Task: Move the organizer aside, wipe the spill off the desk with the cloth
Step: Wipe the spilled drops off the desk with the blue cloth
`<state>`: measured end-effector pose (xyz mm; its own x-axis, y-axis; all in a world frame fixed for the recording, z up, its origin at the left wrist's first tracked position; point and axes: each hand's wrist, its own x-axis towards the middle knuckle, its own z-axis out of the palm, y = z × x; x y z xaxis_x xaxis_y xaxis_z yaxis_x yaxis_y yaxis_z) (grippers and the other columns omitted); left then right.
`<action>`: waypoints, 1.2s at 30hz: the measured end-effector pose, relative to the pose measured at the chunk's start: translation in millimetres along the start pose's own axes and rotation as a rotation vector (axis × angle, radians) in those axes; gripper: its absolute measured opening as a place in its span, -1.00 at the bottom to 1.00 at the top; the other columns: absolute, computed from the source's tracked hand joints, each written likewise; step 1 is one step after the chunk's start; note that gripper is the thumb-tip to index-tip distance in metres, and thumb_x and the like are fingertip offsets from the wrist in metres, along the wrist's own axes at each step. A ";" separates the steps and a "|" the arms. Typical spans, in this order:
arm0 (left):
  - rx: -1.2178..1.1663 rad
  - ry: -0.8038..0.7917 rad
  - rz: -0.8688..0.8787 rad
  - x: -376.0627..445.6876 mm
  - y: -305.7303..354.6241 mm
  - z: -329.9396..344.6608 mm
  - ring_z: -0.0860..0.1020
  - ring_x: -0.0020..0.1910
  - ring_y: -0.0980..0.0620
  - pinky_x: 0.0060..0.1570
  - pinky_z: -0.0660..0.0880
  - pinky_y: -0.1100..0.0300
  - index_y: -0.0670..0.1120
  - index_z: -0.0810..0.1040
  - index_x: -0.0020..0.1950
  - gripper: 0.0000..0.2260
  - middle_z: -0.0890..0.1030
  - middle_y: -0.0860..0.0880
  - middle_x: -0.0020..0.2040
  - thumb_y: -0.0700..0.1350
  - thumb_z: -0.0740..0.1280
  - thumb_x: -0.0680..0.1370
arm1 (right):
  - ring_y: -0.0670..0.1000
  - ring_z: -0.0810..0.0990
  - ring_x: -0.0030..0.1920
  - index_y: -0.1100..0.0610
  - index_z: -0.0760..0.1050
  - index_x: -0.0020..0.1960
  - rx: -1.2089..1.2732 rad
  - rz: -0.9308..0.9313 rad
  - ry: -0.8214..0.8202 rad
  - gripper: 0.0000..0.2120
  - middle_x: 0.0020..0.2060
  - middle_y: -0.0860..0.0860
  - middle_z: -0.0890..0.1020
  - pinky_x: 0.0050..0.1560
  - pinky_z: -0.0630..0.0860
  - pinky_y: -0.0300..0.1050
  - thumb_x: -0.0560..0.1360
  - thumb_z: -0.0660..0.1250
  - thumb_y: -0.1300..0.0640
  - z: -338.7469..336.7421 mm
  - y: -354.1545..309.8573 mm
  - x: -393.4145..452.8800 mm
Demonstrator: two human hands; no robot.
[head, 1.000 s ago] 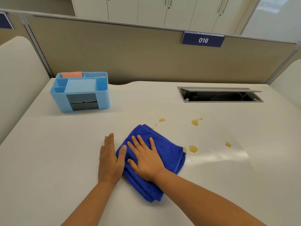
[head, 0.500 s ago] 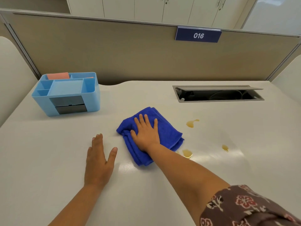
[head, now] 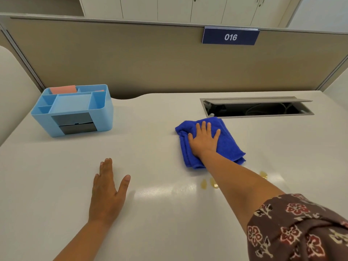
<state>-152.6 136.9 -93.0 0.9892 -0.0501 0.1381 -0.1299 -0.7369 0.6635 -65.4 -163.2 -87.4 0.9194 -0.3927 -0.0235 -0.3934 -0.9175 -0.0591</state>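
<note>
Organizer [head: 72,110], light blue, upper left of the frame, set well apart from the spill, so first step judged done. Left hand [head: 107,191], lower left of centre, flat on the desk [head: 47,185], fingers straight and thumb spread, holding nothing; a second ago just beside the cloth, now well apart. Cloth [head: 229,142], folded and blue, right of centre, pushed up from the near middle toward the cable hatch [head: 258,108]. Right hand [head: 204,141] pressed flat on top, fingers spread. Upper drops gone since a second ago. Amber drops [head: 204,183] remaining below the cloth, beside the forearm, another [head: 263,175] further right; return stroke toward the lower right judged needed. Floral sleeve [head: 301,228], lower right corner.
</note>
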 end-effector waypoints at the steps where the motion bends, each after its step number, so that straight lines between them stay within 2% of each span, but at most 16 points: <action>1: 0.006 -0.001 -0.003 0.2 0.5 -0.1 -0.13 0.42 0.32 0.43 -0.18 0.25 -0.06 -0.04 0.52 -0.31 0.02 0.05 0.54 0.23 0.01 0.48 | 0.13 -0.12 0.53 0.10 -0.11 0.53 -0.006 0.027 0.002 -0.39 0.54 0.10 -0.06 0.43 -0.26 0.27 0.58 -0.15 -0.18 -1.0 9.1 2.6; 8: 0.036 -0.009 -0.005 0.8 3.0 -0.1 -0.11 0.43 0.29 0.43 -0.17 0.24 -0.07 -0.03 0.52 -0.30 0.03 0.04 0.54 0.20 0.02 0.45 | 0.15 -0.11 0.53 0.13 -0.09 0.53 -0.010 0.244 0.008 -0.40 0.54 0.12 -0.04 0.44 -0.23 0.27 0.59 -0.12 -0.15 -6.0 75.2 8.2; 13: 0.048 -0.015 -0.005 1.1 4.1 1.1 -0.13 0.40 0.33 0.43 -0.18 0.23 -0.05 -0.03 0.51 -0.35 0.01 0.06 0.54 0.21 0.04 0.52 | 0.16 -0.10 0.53 0.13 -0.09 0.53 -0.028 0.370 -0.003 -0.40 0.54 0.13 -0.03 0.44 -0.22 0.27 0.59 -0.13 -0.15 -8.2 113.5 -3.0; 19: 0.088 -0.040 -0.019 1.2 7.9 1.7 -0.09 0.51 0.11 0.45 -0.17 0.17 -0.08 -0.02 0.51 -0.41 0.03 0.00 0.55 0.07 0.12 0.56 | 0.15 -0.10 0.53 0.14 -0.09 0.53 -0.015 0.514 -0.014 -0.40 0.54 0.14 -0.03 0.44 -0.21 0.27 0.59 -0.14 -0.14 -9.3 155.4 -37.8; 24: 0.137 -0.058 -0.008 0.8 9.2 1.7 -0.11 0.52 0.09 0.46 -0.19 0.14 -0.12 -0.04 0.51 -0.39 0.01 -0.03 0.55 0.10 0.09 0.56 | 0.13 -0.11 0.53 0.14 -0.09 0.53 0.016 0.594 -0.008 -0.41 0.54 0.13 -0.03 0.44 -0.20 0.26 0.59 -0.13 -0.11 -9.1 174.0 -79.7; 32: 0.146 -0.056 -0.013 3.1 8.1 3.0 -0.09 0.52 0.06 0.48 -0.16 0.07 -0.14 -0.03 0.51 -0.38 0.03 -0.07 0.55 0.13 0.09 0.56 | 0.11 -0.11 0.53 0.14 -0.09 0.53 0.037 0.604 0.008 -0.42 0.54 0.11 -0.03 0.46 -0.17 0.25 0.59 -0.11 -0.09 -4.7 176.2 -157.5; 36: 0.098 -0.036 -0.013 1.2 9.4 1.9 -0.08 0.52 0.02 0.47 -0.14 0.06 -0.15 -0.01 0.50 -0.38 0.04 -0.09 0.54 0.11 0.12 0.57 | 0.10 -0.12 0.53 0.13 -0.09 0.53 0.029 0.544 0.017 -0.43 0.54 0.10 -0.03 0.47 -0.16 0.23 0.59 -0.10 -0.08 -2.0 158.1 -196.8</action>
<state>-152.5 128.6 -87.9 0.9927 -0.0635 0.1021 -0.1119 -0.7997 0.5898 -308.6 -231.1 -90.2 0.5831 -0.8113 -0.0426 -0.8117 -0.5798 -0.0706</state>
